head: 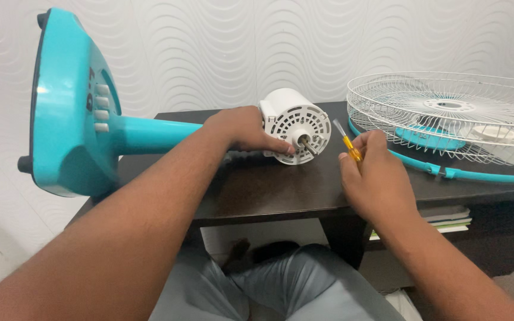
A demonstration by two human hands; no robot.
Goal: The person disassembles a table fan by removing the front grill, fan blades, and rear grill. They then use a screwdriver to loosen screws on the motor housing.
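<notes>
Left hand point(242, 128) gripping motor housing point(295, 125), screwdriver point(347, 142) near table edge point(269, 211)

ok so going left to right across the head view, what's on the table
teal fan base → left hand → white motor housing → yellow screwdriver in the right hand → white wire fan guard

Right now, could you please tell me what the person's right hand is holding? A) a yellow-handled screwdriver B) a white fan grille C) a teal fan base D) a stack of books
A: the right hand pinches a yellow-handled screwdriver, while the left hand rests on the white motor housing.
</notes>
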